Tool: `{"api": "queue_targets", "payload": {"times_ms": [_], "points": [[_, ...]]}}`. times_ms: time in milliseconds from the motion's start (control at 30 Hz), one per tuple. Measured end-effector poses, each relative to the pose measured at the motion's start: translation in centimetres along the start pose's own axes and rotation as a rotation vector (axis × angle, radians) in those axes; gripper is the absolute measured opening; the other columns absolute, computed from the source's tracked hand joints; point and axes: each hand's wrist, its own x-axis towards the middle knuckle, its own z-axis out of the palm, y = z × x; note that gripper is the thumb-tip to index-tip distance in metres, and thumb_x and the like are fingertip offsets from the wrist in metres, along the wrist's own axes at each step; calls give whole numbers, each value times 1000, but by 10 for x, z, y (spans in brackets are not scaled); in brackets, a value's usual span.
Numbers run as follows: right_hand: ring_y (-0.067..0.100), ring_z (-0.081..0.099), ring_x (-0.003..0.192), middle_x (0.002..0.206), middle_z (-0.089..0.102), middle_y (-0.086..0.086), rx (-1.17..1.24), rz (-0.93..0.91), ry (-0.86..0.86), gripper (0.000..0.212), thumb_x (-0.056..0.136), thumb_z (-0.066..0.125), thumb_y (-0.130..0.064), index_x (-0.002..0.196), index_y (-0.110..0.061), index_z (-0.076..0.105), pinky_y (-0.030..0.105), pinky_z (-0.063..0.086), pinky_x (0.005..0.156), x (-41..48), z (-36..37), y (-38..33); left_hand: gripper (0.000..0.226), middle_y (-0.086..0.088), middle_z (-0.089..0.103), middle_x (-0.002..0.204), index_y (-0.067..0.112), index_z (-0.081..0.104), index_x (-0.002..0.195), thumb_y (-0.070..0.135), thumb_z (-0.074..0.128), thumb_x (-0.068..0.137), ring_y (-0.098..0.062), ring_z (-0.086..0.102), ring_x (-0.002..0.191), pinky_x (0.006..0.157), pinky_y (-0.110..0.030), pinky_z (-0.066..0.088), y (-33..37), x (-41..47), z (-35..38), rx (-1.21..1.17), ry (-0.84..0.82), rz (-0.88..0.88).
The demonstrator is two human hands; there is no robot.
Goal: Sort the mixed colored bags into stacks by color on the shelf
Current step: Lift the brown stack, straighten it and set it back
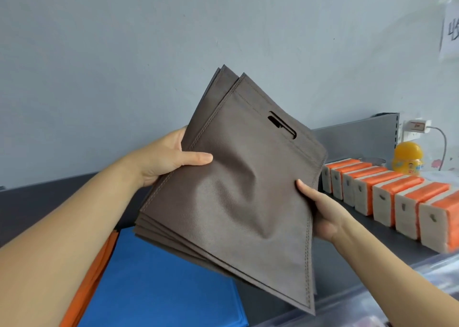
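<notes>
I hold a fanned stack of several brown fabric bags up in the air above the dark shelf. My left hand grips the stack's left edge, thumb on top. On the right edge my right hand clasps the same stack. The top bag shows a cut-out handle slot near its upper edge. Beneath, a blue bag stack lies flat on the shelf, with orange bags partly under it at the left.
A row of orange-and-beige tissue packs lines the shelf at right. Behind them stand a yellow-orange bottle and a charger plugged into the wall. A grey wall backs the shelf.
</notes>
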Motion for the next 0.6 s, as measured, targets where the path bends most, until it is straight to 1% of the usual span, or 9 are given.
{"api": "queue_targets", "payload": {"times_ms": [100,167,267,300,367,433,533,600], "points": [[16,72,73,85,74,4,-26,-168,69,24,84,62,-19,105,-10,64,32,58,66,-4,5,-11,56,1,65,118,20,48,129,5,67,78,-15,63,106,84,-29,54,-13,1,-2,26,52,-56],[13,71,69,81,74,1,-55,-330,137,23,89,58,-11,112,-11,62,29,58,59,-6,9,-18,57,3,66,115,21,49,128,4,70,77,-14,64,103,83,-30,54,-22,4,1,28,125,-75],[13,70,71,89,73,2,-110,-553,194,27,89,58,-7,115,-11,61,29,59,63,-15,21,-39,55,1,67,109,23,53,120,0,74,74,-13,66,96,80,-30,54,-32,14,11,-36,328,-41],[12,70,73,93,72,2,-147,-614,203,25,89,58,-7,113,-13,62,29,58,63,-20,26,-48,53,1,67,107,24,54,117,0,74,74,-13,66,95,78,-30,54,-33,18,15,-49,396,-21],[9,70,77,94,71,-4,-250,-732,220,21,89,59,-9,107,-19,63,24,57,62,-30,34,-67,51,6,65,109,29,52,114,2,74,75,-9,64,97,82,-28,52,-36,24,26,-67,489,23],[6,69,85,99,70,-9,-381,-831,234,21,89,60,-12,107,-23,62,21,57,69,-38,38,-84,51,12,62,111,36,49,111,5,73,78,-4,61,100,85,-26,49,-39,27,39,-121,534,61],[5,65,95,112,66,-5,-597,-899,274,26,90,59,-15,116,-19,59,21,55,83,-41,30,-97,52,15,62,110,41,46,110,7,71,80,-2,60,100,87,-26,49,-46,27,63,-200,569,81],[10,63,102,117,64,-2,-694,-887,328,30,91,58,-19,121,-16,57,29,52,92,-42,21,-96,51,16,59,113,41,45,113,10,70,80,-2,57,104,93,-28,46,-55,27,79,-148,630,86]]}}
